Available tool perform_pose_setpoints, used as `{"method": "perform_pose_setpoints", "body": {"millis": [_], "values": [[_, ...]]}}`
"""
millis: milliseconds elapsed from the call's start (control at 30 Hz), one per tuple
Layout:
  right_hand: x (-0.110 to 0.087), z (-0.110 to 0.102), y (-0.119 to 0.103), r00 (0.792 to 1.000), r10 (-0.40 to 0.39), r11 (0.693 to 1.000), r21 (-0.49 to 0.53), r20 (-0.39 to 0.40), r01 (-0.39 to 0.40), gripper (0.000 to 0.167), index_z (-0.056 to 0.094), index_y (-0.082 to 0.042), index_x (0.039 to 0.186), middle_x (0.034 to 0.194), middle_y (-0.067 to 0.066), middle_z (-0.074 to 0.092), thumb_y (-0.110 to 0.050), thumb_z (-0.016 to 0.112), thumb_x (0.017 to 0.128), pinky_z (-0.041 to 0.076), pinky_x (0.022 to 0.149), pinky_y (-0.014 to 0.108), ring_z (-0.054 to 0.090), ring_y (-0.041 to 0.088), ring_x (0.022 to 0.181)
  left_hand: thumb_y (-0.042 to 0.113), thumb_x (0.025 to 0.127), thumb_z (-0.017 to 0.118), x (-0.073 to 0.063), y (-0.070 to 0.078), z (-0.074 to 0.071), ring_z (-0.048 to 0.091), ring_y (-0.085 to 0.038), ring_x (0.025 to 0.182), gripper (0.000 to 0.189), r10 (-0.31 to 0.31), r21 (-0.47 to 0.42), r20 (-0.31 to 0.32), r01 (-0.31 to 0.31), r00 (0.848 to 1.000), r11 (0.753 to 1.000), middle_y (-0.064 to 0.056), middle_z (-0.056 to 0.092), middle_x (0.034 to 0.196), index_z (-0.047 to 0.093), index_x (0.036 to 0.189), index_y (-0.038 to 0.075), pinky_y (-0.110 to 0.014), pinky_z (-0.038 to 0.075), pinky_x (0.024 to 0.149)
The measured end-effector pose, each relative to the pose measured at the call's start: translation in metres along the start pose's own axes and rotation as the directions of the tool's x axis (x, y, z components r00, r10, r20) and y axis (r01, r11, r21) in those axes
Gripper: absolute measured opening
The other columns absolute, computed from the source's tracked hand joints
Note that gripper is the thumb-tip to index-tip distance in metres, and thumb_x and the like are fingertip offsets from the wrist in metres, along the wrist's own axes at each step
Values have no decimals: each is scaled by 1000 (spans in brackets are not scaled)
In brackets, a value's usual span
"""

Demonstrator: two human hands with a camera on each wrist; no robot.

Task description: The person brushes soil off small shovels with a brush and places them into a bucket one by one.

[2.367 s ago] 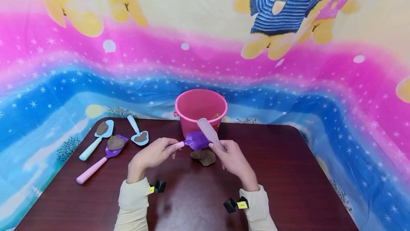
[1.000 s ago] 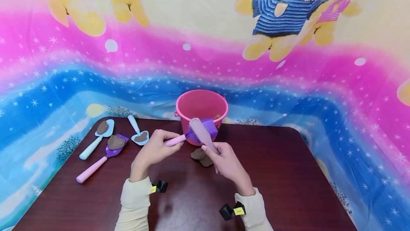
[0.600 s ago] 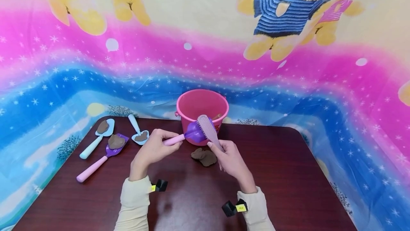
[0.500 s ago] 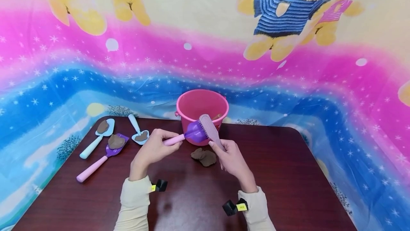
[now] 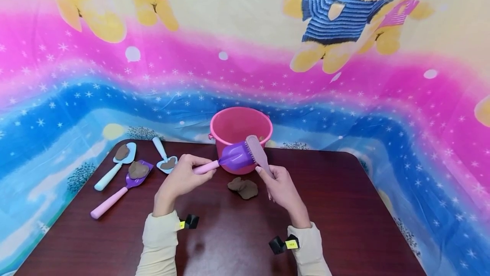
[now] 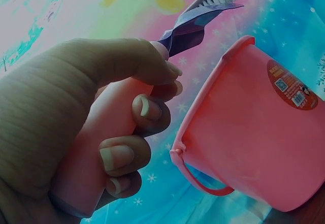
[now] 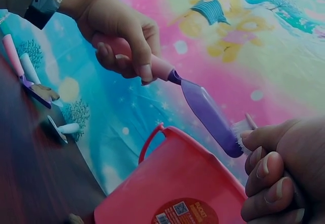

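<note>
My left hand (image 5: 185,179) grips the pink handle of a toy shovel with a purple blade (image 5: 234,156). In the left wrist view its fingers curl round that handle (image 6: 109,117). My right hand (image 5: 282,186) holds a pinkish scrubbing brush (image 5: 257,150), its white bristles (image 7: 238,135) against the far end of the blade in the right wrist view. Both tools are in the air by the front of a pink bucket (image 5: 241,114). Brown lumps of clay (image 5: 245,188) lie on the table below them.
On the left of the dark table (image 5: 337,208) lie a light blue shovel (image 5: 109,177), a purple shovel with pink handle (image 5: 109,203) and a small blue shovel (image 5: 160,147), each bearing a brown lump. A printed cloth (image 5: 344,110) hangs behind.
The brush has gone back and forth across the purple blade; over the last half second it has moved right to the blade's tip. Both hands keep their hold.
</note>
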State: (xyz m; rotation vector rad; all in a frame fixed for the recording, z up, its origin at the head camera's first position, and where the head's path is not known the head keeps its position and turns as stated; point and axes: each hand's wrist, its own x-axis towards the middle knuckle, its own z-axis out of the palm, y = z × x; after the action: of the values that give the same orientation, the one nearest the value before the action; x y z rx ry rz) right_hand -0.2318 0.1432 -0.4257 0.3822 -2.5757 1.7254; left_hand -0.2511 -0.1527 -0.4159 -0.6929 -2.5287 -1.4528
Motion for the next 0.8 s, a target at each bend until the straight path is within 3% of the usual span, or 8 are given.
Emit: {"method": "perform_pose_setpoints", "body": {"millis": [433,800], "values": [[1,0,0,996,52,999,13,-76,-51,45,53,-7,72,46,6,47,-39,61,102,37,36,31,44,17,36,17,86,81,-2,-1,-2,66,-16,79,24,-20,3,-2,20,1000,1000,1,78,95,80,109,13,-31,57,72],[-1,4,-7,990,6,999,54,-144,2,46,52,-5,70,44,6,46,-37,62,102,36,34,30,42,15,33,18,86,81,-1,-4,-2,66,-16,80,24,-10,1,-7,10,1000,1000,2,77,94,80,109,13,-32,57,73]]}}
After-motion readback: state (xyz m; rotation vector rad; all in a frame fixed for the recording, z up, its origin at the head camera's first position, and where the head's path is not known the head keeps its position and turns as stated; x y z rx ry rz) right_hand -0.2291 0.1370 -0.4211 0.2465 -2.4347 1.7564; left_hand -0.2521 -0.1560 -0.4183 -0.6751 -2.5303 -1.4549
